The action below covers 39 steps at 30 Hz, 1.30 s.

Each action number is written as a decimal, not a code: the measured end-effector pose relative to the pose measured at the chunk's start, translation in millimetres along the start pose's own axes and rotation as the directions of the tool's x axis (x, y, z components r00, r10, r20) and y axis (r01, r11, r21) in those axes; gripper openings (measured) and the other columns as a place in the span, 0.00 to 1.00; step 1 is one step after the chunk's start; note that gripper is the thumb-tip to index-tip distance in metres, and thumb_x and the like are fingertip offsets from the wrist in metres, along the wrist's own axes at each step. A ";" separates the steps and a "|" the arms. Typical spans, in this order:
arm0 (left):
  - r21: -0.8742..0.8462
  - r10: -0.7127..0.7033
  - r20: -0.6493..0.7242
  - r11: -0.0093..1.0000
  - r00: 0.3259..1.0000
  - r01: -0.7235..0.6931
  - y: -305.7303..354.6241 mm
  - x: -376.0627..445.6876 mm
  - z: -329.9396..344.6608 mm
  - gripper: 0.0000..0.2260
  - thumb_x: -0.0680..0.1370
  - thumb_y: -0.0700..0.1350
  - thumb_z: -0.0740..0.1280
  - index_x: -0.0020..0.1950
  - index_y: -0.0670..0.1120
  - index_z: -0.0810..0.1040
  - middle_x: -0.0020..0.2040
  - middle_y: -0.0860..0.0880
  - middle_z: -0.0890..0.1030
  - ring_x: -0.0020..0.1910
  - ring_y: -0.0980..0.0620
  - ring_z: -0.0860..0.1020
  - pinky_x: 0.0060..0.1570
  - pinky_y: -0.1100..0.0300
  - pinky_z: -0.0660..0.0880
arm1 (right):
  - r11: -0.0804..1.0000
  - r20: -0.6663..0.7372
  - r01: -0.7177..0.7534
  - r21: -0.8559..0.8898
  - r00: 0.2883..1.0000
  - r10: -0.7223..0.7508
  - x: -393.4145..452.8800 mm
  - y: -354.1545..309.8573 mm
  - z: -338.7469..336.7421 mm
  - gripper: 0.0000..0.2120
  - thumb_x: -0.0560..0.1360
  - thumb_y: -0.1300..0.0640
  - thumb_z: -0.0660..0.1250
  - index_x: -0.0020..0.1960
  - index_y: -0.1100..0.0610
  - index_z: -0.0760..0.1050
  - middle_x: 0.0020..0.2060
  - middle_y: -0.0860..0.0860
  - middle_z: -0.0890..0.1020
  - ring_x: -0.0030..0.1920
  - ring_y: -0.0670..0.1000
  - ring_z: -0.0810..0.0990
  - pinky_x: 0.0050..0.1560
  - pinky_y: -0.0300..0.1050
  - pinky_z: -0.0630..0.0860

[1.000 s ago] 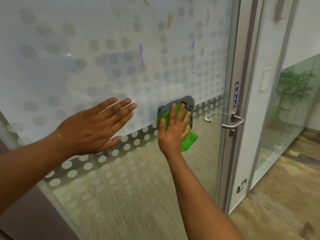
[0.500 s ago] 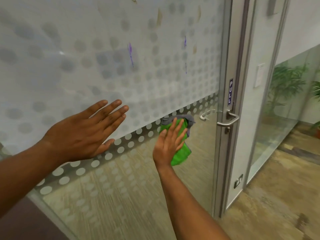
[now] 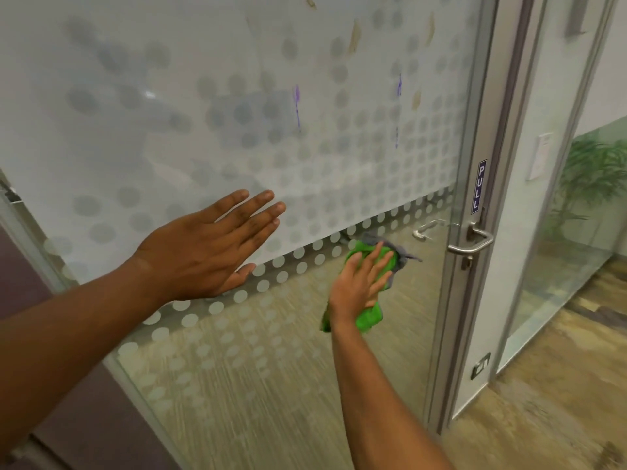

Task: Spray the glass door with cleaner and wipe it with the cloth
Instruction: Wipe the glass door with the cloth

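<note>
From the head camera we look forward and down at a glass door (image 3: 237, 385), frosted white above with a pattern of grey dots and clear below, so the carpet behind shows through. Our left hand (image 3: 207, 247) lies flat against the frosted band with fingers straight and together, holding nothing. Our right hand (image 3: 359, 283) presses a green cloth (image 3: 371, 313) against the clear glass just under the dotted border; the fingers are spread and fairly straight over the cloth, pressing it and not curled round it. A grey edge of the cloth (perhaps its other side) sticks out above the fingertips.

Higher on the frosted part we see two purple streaks (image 3: 297, 106) and several tan smears (image 3: 354, 37). To the right of the cloth stands the door's metal frame with a lever handle (image 3: 471, 244), and above it a small blue sign (image 3: 481, 186) reading PULL. Beyond the frame, another glass panel shows a blurred green plant (image 3: 590, 178).
</note>
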<state>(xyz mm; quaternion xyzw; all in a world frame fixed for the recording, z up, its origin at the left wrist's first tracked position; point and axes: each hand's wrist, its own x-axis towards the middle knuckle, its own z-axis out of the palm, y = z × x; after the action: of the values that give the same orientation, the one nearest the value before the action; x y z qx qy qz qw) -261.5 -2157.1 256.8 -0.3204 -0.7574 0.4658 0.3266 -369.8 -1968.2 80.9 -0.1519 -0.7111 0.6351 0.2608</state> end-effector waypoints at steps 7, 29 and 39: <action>-0.032 -0.013 -0.027 0.999 1.000 0.012 -2.4 1.2 -3.2 0.34 0.85 0.58 0.45 0.81 0.34 0.51 0.82 0.33 0.49 0.82 0.35 0.49 0.80 0.41 0.53 | 0.872 0.096 0.480 -0.098 0.877 -0.471 -20.6 -78.0 2.0 0.27 0.81 0.41 0.42 0.78 0.35 0.38 0.80 0.42 0.40 0.80 0.54 0.37 0.73 0.68 0.41; 0.094 -0.395 -0.110 0.910 0.912 0.405 -110.2 30.9 -55.2 0.37 0.83 0.62 0.43 0.82 0.35 0.50 0.83 0.35 0.47 0.83 0.37 0.45 0.81 0.43 0.48 | 0.651 0.144 0.732 -0.200 0.680 -0.719 28.4 -182.5 -14.1 0.27 0.81 0.39 0.46 0.79 0.38 0.46 0.81 0.44 0.44 0.80 0.56 0.39 0.74 0.68 0.46; 0.082 -0.424 -0.101 0.898 0.900 0.432 -108.7 33.5 -50.2 0.37 0.83 0.62 0.43 0.82 0.35 0.47 0.82 0.34 0.45 0.82 0.36 0.45 0.80 0.40 0.49 | 0.570 0.192 0.791 -0.222 0.609 -0.770 -6.9 -162.7 -3.4 0.27 0.82 0.42 0.45 0.80 0.42 0.50 0.81 0.47 0.45 0.80 0.58 0.39 0.74 0.68 0.43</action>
<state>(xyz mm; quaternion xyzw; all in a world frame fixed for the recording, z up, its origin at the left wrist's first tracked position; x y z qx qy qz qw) -260.8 -2144.9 380.5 -0.1476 -0.7707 0.4073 0.4673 -343.5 -1993.1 239.6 0.1649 -0.7972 0.3508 0.4628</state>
